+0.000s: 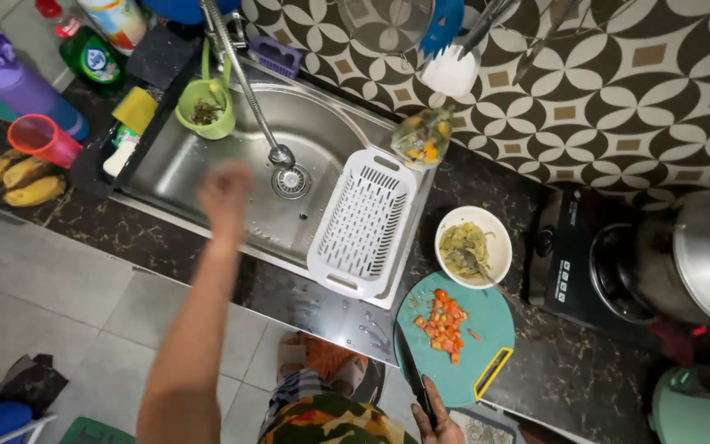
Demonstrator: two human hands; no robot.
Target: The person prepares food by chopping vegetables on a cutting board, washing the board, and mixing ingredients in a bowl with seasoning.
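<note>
Head view: knife is held by right hand, blade pointing toward chopped tomato; left hand, blurred over sink, grip cannot be told.

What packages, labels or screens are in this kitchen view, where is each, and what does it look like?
Dish soap bottle: counter left of the sink, green, red cap, oval blue-and-white label.
Printed container: top edge beside it, rounded, white with orange and green.
Cooktop panel: right counter, black, small white markings.
No lit screens.
</note>
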